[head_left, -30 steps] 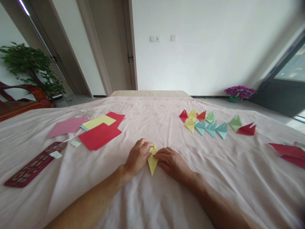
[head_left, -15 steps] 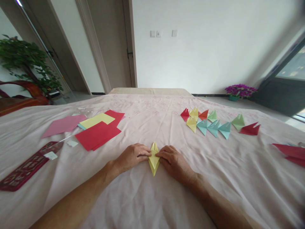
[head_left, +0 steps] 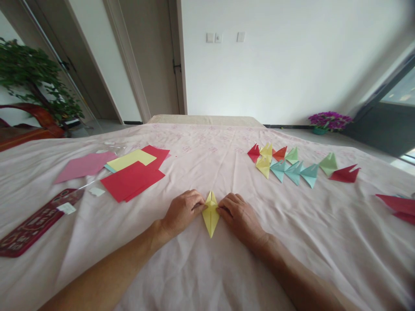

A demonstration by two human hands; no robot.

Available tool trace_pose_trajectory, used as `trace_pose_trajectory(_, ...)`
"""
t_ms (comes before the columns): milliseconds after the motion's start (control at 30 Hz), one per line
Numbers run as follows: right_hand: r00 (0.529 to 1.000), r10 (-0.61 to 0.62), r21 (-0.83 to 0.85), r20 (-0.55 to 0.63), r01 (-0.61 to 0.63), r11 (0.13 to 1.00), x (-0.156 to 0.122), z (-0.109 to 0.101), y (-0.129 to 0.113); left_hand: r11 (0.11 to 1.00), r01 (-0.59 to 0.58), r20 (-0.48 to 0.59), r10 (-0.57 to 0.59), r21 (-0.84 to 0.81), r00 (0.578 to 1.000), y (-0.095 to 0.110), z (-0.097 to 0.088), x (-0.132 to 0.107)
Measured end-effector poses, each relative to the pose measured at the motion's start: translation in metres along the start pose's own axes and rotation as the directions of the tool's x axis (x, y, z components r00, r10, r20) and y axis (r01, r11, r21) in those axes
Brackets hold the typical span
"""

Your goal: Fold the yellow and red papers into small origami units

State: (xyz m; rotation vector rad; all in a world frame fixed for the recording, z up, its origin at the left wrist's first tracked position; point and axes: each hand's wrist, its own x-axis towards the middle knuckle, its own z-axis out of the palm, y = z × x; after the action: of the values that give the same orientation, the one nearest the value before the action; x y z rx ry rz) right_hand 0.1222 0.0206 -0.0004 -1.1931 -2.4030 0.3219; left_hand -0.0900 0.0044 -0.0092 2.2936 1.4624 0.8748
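Note:
A folded yellow paper piece (head_left: 210, 214), narrow and pointed at both ends, lies on the pale pink sheet (head_left: 207, 268) in front of me. My left hand (head_left: 183, 211) rests on the sheet at its left edge, fingers curled and fingertips pressing the paper. My right hand (head_left: 238, 214) mirrors it on the right edge, fingers bent with the tips on the fold. Both hands pinch the upper half of the piece; its lower point sticks out toward me.
Flat paper sheets, red (head_left: 131, 181), yellow (head_left: 131, 159) and pink (head_left: 82, 166), lie at the left with a dark red patterned packet (head_left: 34, 222). Several folded pieces (head_left: 293, 166) in red, yellow, teal and green sit in rows at the right. More red paper (head_left: 397, 206) lies far right.
My fingers have shifted from covering the yellow piece's top to gripping its two sides, and both hands drew closer together. The view tilted slightly.

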Motion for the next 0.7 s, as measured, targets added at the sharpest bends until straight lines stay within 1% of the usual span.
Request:
trace_pose_trajectory(233, 0.999, 0.041, -0.121, -0.014, -0.043, 0.992, 0.003, 0.003, -0.005, 0.981, 0.022, -0.028, -0.017, 0.193, 0.999, 0.005, 0.005, 0.001)
trace_pose_trajectory(400, 0.998, 0.051, -0.175, -0.041, -0.057, 0.983, 0.004, 0.006, -0.008, 0.957, 0.037, -0.036, -0.028, 0.288, 0.999, 0.01, 0.005, 0.003)
trace_pose_trajectory(533, 0.997, 0.057, -0.21, -0.052, -0.066, 0.976, 0.004, 0.01, -0.009, 0.951, 0.049, -0.038, -0.039, 0.305, 0.998, 0.011, 0.005, 0.003)
trace_pose_trajectory(700, 0.995, 0.074, -0.228, -0.074, -0.089, 0.97, 0.004, 0.012, -0.009, 0.968, 0.053, -0.068, -0.037, 0.246, 0.997, 0.007, 0.008, 0.0)
